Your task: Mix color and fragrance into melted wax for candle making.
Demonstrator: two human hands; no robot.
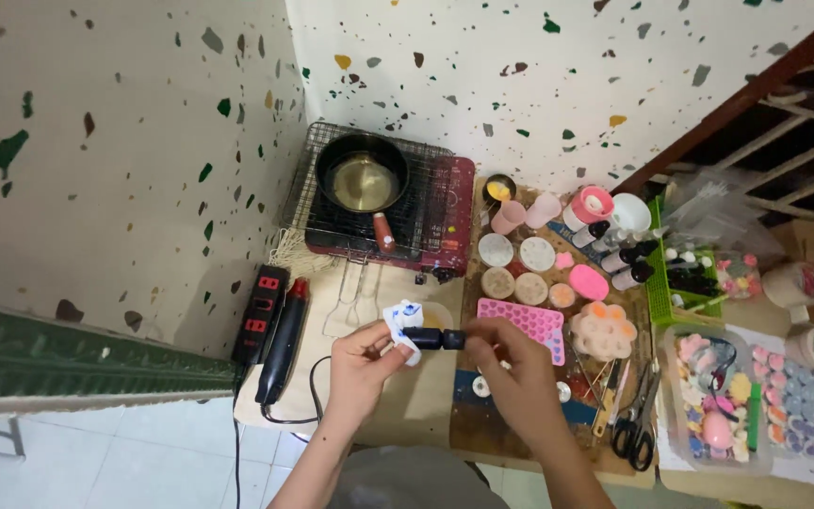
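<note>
Black tube (432, 337) | between both hands | left hand (362, 363) pinches blue-white cloth (402, 320) on it | right hand (520, 377) pinches its end

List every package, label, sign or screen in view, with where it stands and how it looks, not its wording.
No signs or screens.
Small black bottle: held between left hand and right hand, beside a white-and-blue wrapper.
Dark-capped bottles: right of the round moulds, by the green basket; labels too small to tell.
Clear plastic box: far right, holding pastel pieces.

Small dark bottle (433, 338) horizontal, white cloth (401, 318) at end.
</note>
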